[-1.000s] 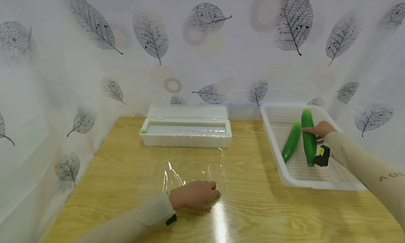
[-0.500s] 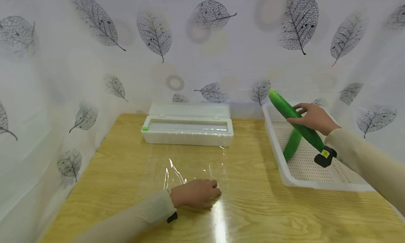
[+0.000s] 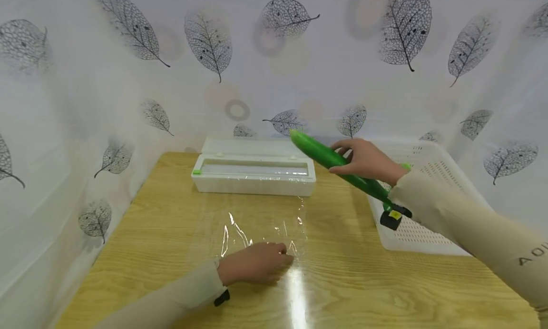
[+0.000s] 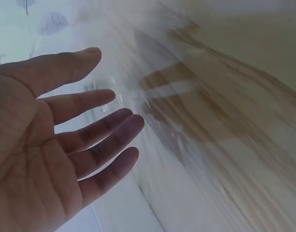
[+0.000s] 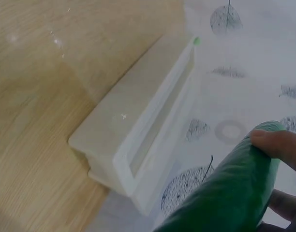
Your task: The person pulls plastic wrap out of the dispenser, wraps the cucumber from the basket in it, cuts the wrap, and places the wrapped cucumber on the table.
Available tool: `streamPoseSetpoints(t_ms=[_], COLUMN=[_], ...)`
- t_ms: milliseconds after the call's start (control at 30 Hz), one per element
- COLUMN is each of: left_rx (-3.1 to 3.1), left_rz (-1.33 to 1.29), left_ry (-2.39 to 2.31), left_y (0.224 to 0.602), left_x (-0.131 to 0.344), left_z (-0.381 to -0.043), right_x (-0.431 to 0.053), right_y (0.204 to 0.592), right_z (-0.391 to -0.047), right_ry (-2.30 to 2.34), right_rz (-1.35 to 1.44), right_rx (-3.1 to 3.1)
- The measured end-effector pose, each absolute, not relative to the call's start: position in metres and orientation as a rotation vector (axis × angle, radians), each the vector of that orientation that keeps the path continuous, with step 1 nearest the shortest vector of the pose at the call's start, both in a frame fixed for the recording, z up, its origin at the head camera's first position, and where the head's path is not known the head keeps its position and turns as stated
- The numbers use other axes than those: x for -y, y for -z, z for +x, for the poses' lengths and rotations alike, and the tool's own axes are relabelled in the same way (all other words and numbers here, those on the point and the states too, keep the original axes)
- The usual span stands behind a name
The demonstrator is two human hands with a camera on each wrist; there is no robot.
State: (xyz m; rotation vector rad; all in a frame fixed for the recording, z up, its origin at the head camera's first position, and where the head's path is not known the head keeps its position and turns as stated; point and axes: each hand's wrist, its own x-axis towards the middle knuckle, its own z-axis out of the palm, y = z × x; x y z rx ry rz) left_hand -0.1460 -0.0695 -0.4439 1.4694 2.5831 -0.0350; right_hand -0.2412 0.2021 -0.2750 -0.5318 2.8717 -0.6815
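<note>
My right hand [image 3: 370, 160] holds a long green cucumber [image 3: 318, 151] around its middle, raised between the white basket and the white box. In the right wrist view, the thumb lies along the cucumber [image 5: 230, 188] and the other fingers are partly hidden behind it. A sheet of clear cling film [image 3: 261, 219] runs from the cling film dispenser [image 3: 252, 185] toward me over the table. My left hand [image 3: 257, 263] is low over the film's near end. Its fingers [image 4: 97, 154] are spread and relaxed in the left wrist view, with nothing between them.
A white perforated basket [image 3: 428, 243] stands on the right, partly covered by my right arm. Inside it, a second cucumber [image 3: 406, 166] shows only in small parts. The dispenser's lid [image 3: 252, 145] is raised. A leaf-patterned curtain [image 3: 180, 81] surrounds the wooden table [image 3: 364, 281].
My right hand has lifted one cucumber out of the basket and carried it left toward the dispenser. The left hand has shifted slightly left at the film's near end.
</note>
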Motion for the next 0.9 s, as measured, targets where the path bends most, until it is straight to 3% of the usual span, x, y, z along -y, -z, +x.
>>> streamPoseSetpoints(t_ms=[433, 633, 900], left_rx=[-2.736, -2.737, -2.792], left_rz=[1.01, 0.683, 0.537], left_ry=[-0.325, -0.314, -0.427], left_y=[0.425, 0.42, 0.396], left_x=[0.17, 0.214, 0.238], left_z=[-0.165, -0.175, -0.185], right_x=[-0.105, -0.074, -0.046], right_y=[0.302, 0.32, 0.362], right_z=[-0.242, -0.237, -0.227], right_ry=[0.676, 0.645, 0.547], right_rz=[-0.733, -0.845, -0.946], right_rx=[-2.75, -2.729, -2.712])
